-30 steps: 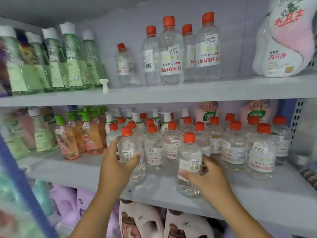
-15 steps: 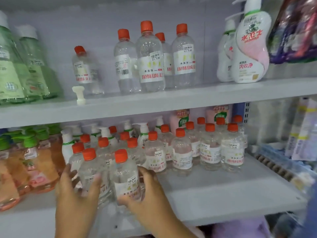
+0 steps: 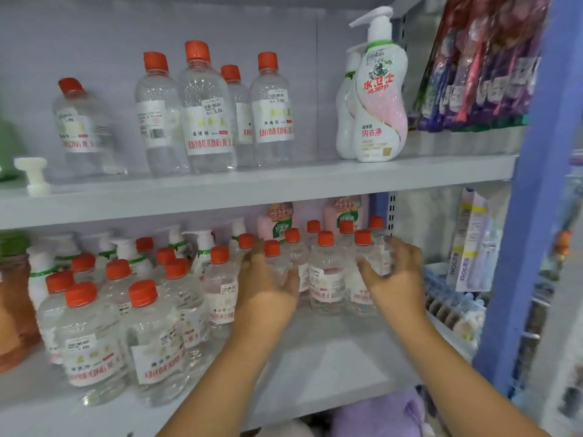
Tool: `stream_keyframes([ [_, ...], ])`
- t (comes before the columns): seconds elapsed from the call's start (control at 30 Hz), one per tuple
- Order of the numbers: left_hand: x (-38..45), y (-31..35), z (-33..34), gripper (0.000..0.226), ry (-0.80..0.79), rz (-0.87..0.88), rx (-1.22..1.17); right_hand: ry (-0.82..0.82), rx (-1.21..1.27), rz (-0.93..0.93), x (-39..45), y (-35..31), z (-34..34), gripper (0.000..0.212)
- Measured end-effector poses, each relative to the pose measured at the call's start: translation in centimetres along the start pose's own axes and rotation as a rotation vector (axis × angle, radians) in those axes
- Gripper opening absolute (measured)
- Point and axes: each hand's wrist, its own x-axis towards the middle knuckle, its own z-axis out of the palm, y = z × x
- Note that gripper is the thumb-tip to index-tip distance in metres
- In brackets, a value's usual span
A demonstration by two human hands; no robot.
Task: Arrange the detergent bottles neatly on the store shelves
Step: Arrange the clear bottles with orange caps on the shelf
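Several clear detergent bottles with orange caps stand on the middle shelf [image 3: 331,367]. My left hand [image 3: 268,288] wraps round one clear bottle [image 3: 277,263] in the right-hand cluster. My right hand [image 3: 394,279] grips another clear bottle [image 3: 369,257] at the right end of that cluster. A third bottle [image 3: 326,279] stands between my hands. Two front bottles [image 3: 91,348] stand at the shelf's left front, apart from my hands. More of the same bottles [image 3: 208,111] stand on the upper shelf [image 3: 252,187].
A pink-and-white pump bottle [image 3: 378,99] stands at the upper shelf's right end, beside hanging packets [image 3: 479,64]. A loose white cap [image 3: 33,175] lies upper left. A blue upright post [image 3: 520,216] bounds the right side. White pump bottles [image 3: 202,247] stand behind the clear ones.
Both hands have left the front-left bottles and moved right and deeper, now holding bottles in the right-hand cluster. The view has shifted rightward.
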Motion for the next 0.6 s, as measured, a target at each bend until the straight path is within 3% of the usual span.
stream_keyframes([
  [0.1,1.4,0.2,2.4,0.083,0.036,-0.069,0.362,-0.313,0.028,0.191,2.1,1.9,0.6,0.078],
  [0.17,1.6,-0.1,3.0,0.082,0.054,-0.071,0.492,-0.366,0.032,0.184,1.7,3.0,1.2,0.08],
  [0.3,-0.2,-0.6,2.5,0.077,-0.017,-0.078,0.197,-0.35,0.137,0.171,0.6,3.5,0.6,0.082],
  [0.37,-2.3,-0.6,1.2,0.074,-0.015,-0.001,0.06,-0.336,0.136,0.163,0.0,2.8,0.2,0.079],
  [0.5,-7.7,-0.3,-4.5,0.058,0.094,0.136,-0.028,-0.345,0.276,0.167,-2.5,0.3,-0.3,0.069],
  [0.6,-10.8,-1.0,-10.7,0.064,0.268,0.229,0.04,-0.423,0.392,0.121,-5.1,-3.7,-0.4,0.064],
])
